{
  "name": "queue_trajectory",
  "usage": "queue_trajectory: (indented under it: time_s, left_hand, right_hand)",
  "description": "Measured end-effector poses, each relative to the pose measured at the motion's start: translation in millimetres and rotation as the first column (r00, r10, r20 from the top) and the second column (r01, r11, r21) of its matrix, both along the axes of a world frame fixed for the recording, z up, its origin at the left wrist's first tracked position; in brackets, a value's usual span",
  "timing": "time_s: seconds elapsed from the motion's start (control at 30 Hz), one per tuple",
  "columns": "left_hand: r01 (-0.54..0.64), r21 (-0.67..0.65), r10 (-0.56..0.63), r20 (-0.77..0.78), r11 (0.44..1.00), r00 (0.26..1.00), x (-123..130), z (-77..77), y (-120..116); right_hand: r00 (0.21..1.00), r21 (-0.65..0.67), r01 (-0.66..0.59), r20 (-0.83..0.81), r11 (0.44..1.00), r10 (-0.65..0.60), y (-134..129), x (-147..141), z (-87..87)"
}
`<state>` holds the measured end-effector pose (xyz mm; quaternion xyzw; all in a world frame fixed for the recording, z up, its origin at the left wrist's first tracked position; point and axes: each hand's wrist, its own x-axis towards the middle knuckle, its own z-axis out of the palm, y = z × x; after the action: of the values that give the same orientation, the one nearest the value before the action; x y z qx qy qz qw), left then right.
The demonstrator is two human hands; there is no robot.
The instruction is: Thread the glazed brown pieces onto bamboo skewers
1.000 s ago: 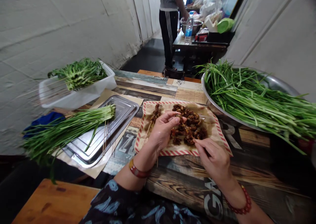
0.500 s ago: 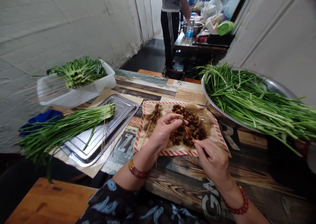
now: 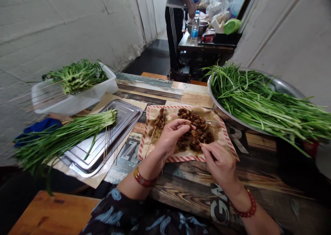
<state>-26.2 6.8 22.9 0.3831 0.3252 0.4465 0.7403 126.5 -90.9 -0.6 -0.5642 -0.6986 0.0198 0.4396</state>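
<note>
Hands [image 3: 171, 135] at brown pieces [image 3: 196, 119] lying between and beyond.

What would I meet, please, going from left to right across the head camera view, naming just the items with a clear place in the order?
White plastic tub, skewer of brown pieces, left hand, right hand, large metal bowl.

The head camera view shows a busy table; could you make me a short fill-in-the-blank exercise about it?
1. The left hand is over a sheet bordered with slanted red ____.
2. The wrist of the right hand wears a beaded bracelet coloured ____.
3. The long stalks heaped in the metal bowl are coloured ____.

Missing words: stripes; red; green.
</note>
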Motion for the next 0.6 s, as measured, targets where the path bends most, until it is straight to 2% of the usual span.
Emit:
queue_trajectory:
  time_s: [0.23,0.43,0.6]
  left_hand:
    - [0.06,-0.086,-0.058,0.021,0.995,0.998,6.0,-4.9,-3.8]
    - [0.172,-0.028,-0.172,-0.004,0.985,0.985,4.0,-1.6,-7.5]
    - [0.055,-0.066,-0.052,0.051,0.996,0.997,-2.5,1.3,0.7]
  right_hand:
    - [0.997,0.029,0.046,-0.066,0.999,-0.044,3.5,2.7,3.0]
    - [0.997,0.021,-0.01,-0.08,1.0,0.012,2.5,1.4,0.4]
    - [0.99,-0.012,-0.035,-0.135,0.999,0.033,1.8,0.9,-1.1]
